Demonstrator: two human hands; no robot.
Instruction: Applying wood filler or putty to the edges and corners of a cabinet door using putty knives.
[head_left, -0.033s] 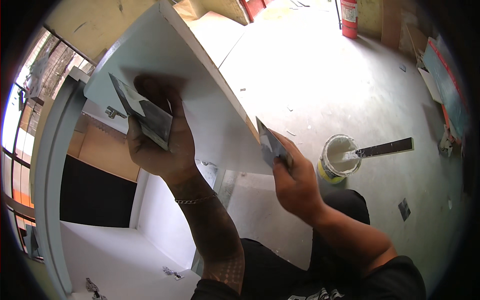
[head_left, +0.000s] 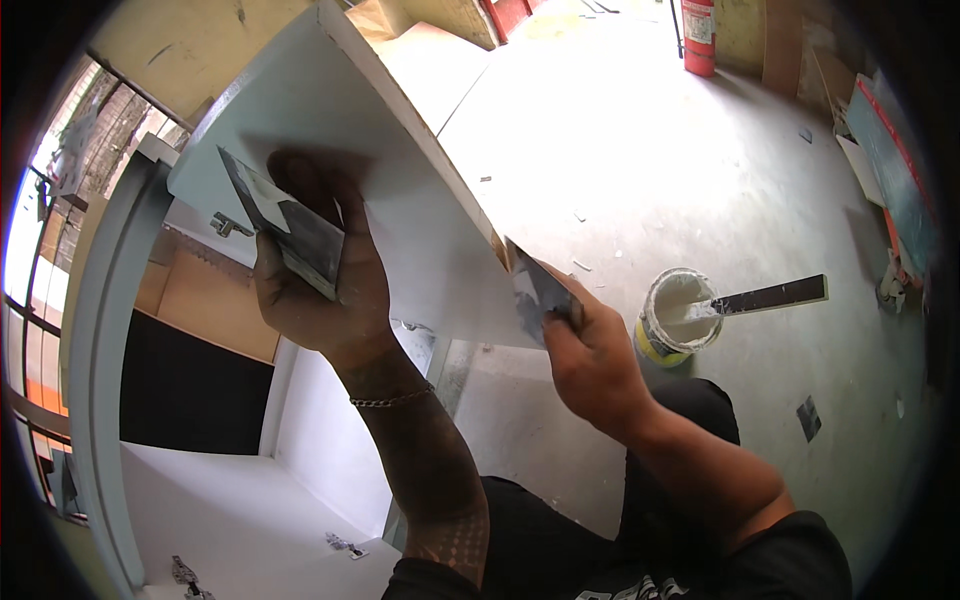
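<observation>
My left hand (head_left: pixel 345 295) is closed round a flat grey putty scraper (head_left: pixel 318 240), with a pale smear of putty on its face. It is in front of the pale inner face of a cabinet door (head_left: pixel 420 240) that stands swung open. My right hand (head_left: pixel 600 365) grips a second putty scraper (head_left: pixel 535 290), thumb pressed on its near face. This blade is at the door's long narrow edge (head_left: pixel 440 165), near its lower end, and appears to touch it. Bare brownish material shows along that edge beside the blade.
Right of my knee stands a putty bucket (head_left: pixel 680 315), a dark flat stick (head_left: pixel 770 296) resting across its rim. A dark flat piece (head_left: pixel 808 418) lies on the floor. The white cabinet (head_left: pixel 220 500) is at left, with metal hinges (head_left: pixel 345 546). A fire extinguisher (head_left: pixel 699 40) stands far back.
My right hand has shifted slightly left with its scraper, bringing the blade up against the door's edge and tilting it. My left hand has not visibly moved.
</observation>
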